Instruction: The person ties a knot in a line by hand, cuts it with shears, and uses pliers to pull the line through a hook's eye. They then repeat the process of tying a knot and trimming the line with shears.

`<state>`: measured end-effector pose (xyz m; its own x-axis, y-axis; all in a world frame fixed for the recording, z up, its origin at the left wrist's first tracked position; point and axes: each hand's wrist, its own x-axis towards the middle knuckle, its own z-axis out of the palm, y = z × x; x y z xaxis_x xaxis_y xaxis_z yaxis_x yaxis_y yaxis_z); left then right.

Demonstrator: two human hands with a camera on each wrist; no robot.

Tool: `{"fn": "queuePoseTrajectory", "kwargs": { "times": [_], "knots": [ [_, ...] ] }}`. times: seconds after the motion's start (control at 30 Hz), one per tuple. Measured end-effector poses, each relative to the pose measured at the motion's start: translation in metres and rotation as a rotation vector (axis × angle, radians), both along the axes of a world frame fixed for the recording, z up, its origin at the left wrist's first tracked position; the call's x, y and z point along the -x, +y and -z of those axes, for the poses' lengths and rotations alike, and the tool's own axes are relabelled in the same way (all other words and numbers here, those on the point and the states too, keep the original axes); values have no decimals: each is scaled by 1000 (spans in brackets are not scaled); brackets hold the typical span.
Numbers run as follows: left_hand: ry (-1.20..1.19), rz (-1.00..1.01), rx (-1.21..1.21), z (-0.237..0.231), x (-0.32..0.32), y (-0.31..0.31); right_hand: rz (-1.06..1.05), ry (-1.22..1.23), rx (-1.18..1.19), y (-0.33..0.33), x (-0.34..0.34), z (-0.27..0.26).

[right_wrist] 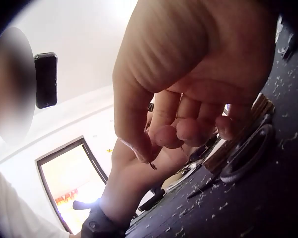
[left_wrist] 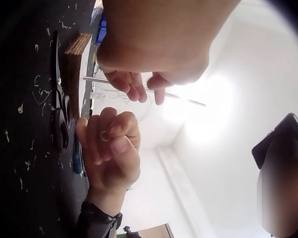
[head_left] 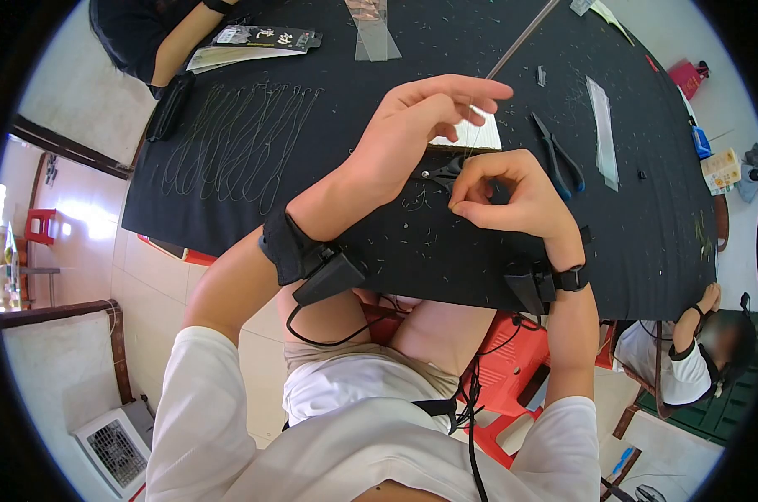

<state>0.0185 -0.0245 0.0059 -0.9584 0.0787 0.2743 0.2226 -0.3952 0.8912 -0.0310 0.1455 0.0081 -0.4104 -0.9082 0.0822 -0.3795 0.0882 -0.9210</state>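
Observation:
A thin cord runs between my two hands beside an upright metal rod. The rod rises from a white-topped block with brown sides. My left hand is at the rod, its index finger stretched out past it and the others loosely bent. Below it, my right hand pinches the cord between thumb and index finger; a short end pokes out at the thumb tip. Black-handled scissors lie against the block, partly behind the right hand. Blue-handled pliers lie to the right.
Several looped cords lie in a row on the black tablecloth, which is scattered with clippings. Clear plastic strips lie at the right, packaging at the back left. Another person's arm rests at the far left; someone sits at right.

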Motion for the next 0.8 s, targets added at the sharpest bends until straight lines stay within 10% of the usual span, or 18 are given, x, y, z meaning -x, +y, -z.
{"fn": "queuePoseTrajectory", "kwargs": {
  "times": [0.8],
  "knots": [
    [-201, -463, 62, 3, 3, -7, 86, -29, 97, 2, 2, -1]
  ]
}}
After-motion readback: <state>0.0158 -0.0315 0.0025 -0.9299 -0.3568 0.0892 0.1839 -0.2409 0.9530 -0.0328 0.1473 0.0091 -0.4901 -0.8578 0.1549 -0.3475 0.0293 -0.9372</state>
